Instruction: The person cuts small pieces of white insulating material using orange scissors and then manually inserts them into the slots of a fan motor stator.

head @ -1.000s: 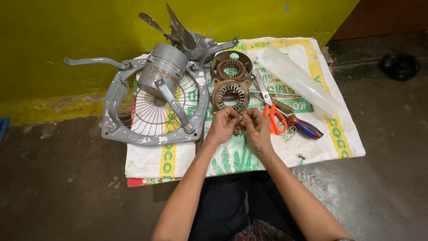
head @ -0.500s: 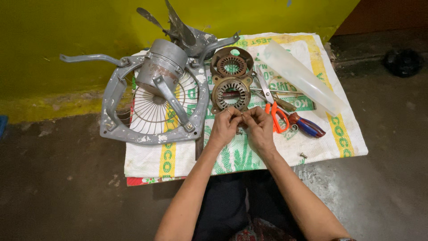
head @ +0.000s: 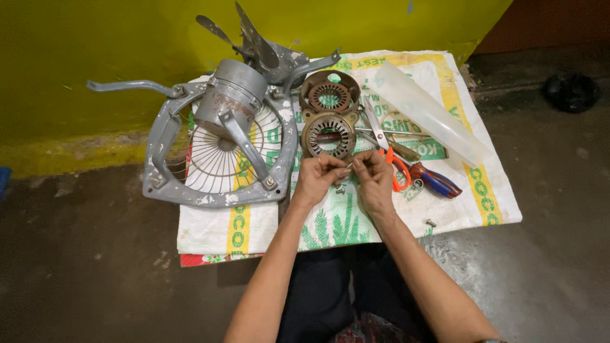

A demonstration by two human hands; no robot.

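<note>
My left hand (head: 319,176) and my right hand (head: 373,176) meet over a white woven sack (head: 394,209) spread on the floor. Their fingertips pinch a small metal part (head: 349,166) between them; it is too small to name. Just beyond the fingers lies a rusty round motor stator (head: 328,133), with a second rusty ring (head: 329,93) behind it. A grey exhaust fan frame (head: 219,149) with its motor housing and wire grille lies to the left. A small screw (head: 340,189) rests on the sack under my hands.
Orange-handled scissors (head: 399,173), red-and-blue pliers (head: 435,180) and a translucent plastic sleeve (head: 429,114) lie at the right. Grey fan blades (head: 257,47) lean by the yellow wall (head: 95,51). A loose screw (head: 431,223) sits near the sack's front edge. A dark lump (head: 570,92) lies on the concrete.
Both hands stay together at the same spot on the sack, with only small finger movements. The view has shifted slightly.
</note>
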